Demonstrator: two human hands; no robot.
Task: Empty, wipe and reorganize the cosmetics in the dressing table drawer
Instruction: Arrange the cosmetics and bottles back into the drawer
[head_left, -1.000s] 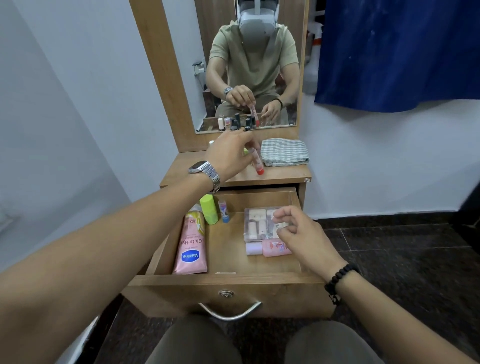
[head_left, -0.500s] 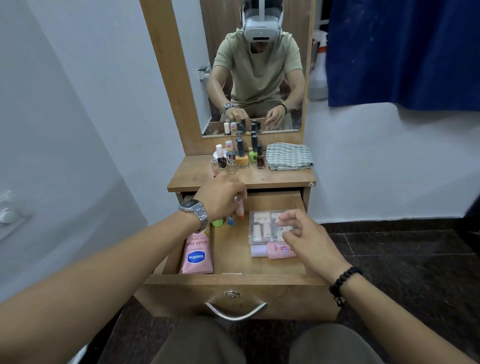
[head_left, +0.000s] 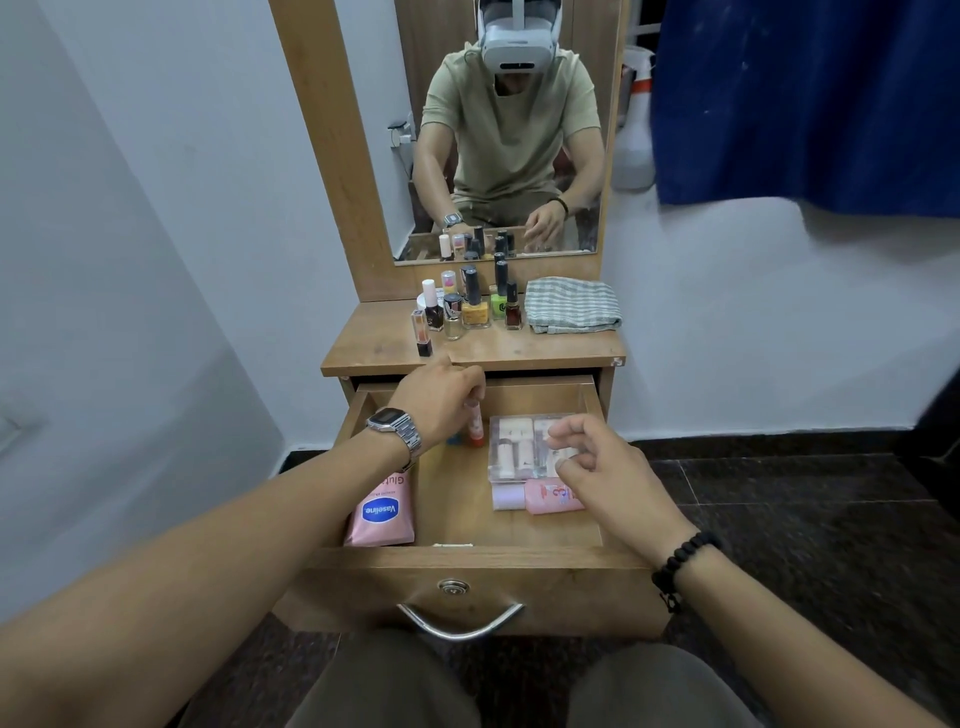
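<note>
The wooden drawer (head_left: 467, 564) stands pulled open below the tabletop. My left hand (head_left: 441, 397) reaches into its back left and pinches a slim pink tube with a red end (head_left: 474, 427), held upright near the drawer floor. My right hand (head_left: 597, 462) hovers over a clear plastic box of small cosmetics (head_left: 511, 449), fingers loosely curled and holding nothing. A small pink bottle (head_left: 545, 497) lies in front of the box. A pink Vaseline tube (head_left: 382, 512) lies along the left wall. My left wrist hides part of the drawer's back left corner.
Several nail polish and perfume bottles (head_left: 475, 306) stand on the tabletop (head_left: 545, 348) beside a folded striped cloth (head_left: 571, 305). A mirror (head_left: 504, 130) rises behind them. A blue curtain (head_left: 805, 98) hangs at the upper right. My knees sit just below the drawer handle (head_left: 460, 621).
My left hand has carried the pink tube from above the tabletop down into the back of the drawer. My right hand has stayed over the clear box.
</note>
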